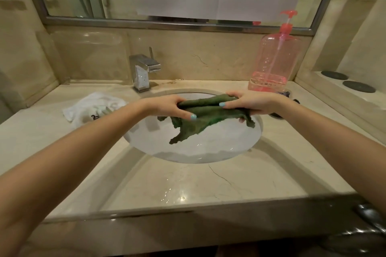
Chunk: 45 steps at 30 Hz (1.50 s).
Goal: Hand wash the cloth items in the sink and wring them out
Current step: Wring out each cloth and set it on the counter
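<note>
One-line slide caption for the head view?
Left hand and right hand hold a green cloth above the sink.

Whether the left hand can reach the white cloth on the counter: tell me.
Probably yes: nothing lies between the left hand and the white cloth, though it grips the green cloth.

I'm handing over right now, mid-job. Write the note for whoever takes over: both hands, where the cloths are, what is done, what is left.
Left hand: grips the green cloth at its left end.
Right hand: grips its right end.
The cloth is bunched between them above the sink, with a loose edge hanging down.
The white cloth lies on the counter left of the sink; a dark cloth lies behind the right hand.
Done: green cloth lifted out of the basin.
Left: probably wring it, then do the others; whether they are washed cannot be told.
</note>
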### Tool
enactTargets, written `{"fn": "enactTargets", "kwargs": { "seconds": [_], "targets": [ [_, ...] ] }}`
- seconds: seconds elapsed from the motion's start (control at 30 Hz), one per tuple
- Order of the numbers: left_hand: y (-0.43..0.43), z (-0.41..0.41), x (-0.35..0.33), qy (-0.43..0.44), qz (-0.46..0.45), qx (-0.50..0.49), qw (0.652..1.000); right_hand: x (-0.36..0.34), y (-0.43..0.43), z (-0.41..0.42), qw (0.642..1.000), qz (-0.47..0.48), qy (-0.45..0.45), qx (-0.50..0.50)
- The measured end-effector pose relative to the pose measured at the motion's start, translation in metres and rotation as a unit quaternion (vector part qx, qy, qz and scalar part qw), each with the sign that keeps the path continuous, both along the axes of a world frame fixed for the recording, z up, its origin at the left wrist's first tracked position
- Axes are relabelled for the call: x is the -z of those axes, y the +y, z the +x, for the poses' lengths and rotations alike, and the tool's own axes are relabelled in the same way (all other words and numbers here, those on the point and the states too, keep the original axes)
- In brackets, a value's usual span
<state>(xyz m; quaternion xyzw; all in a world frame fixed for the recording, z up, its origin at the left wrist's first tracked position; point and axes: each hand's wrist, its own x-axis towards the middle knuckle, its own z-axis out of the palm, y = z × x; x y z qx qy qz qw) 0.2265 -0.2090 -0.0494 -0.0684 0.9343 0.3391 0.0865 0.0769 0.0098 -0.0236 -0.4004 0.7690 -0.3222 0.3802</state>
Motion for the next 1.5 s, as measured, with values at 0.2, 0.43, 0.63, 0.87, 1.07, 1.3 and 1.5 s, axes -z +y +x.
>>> {"fn": "enactTargets", "kwargs": {
  "seconds": [0.2,0.43,0.63,0.87,1.07,1.3,1.5],
  "targets": [
    [-0.003,0.000,0.005,-0.052,-0.095,-0.008,0.994,-0.009,-0.005,0.017,0.994,-0.034,0.101,0.024],
    [0.031,-0.008,0.002,0.005,0.192,-0.004,0.981,-0.052,-0.047,0.041,0.967,-0.086,0.233,-0.057],
    [0.048,-0.025,0.014,0.088,0.291,-0.053,0.951,-0.080,-0.047,0.030,0.947,-0.126,0.296,0.013],
    [0.043,-0.018,-0.004,0.305,0.405,-0.152,0.849,-0.026,-0.008,0.003,0.955,-0.225,0.069,0.181],
    [0.068,-0.032,-0.017,0.415,0.409,-0.189,0.791,0.031,-0.031,0.042,0.895,-0.325,-0.196,0.234],
    [0.073,-0.049,-0.006,0.472,0.455,-0.284,0.700,0.044,-0.063,0.068,0.806,-0.391,-0.360,0.260],
    [0.028,-0.012,0.004,0.369,0.267,-0.206,0.866,0.032,-0.057,0.051,0.860,-0.390,-0.148,0.295]
  ]
}}
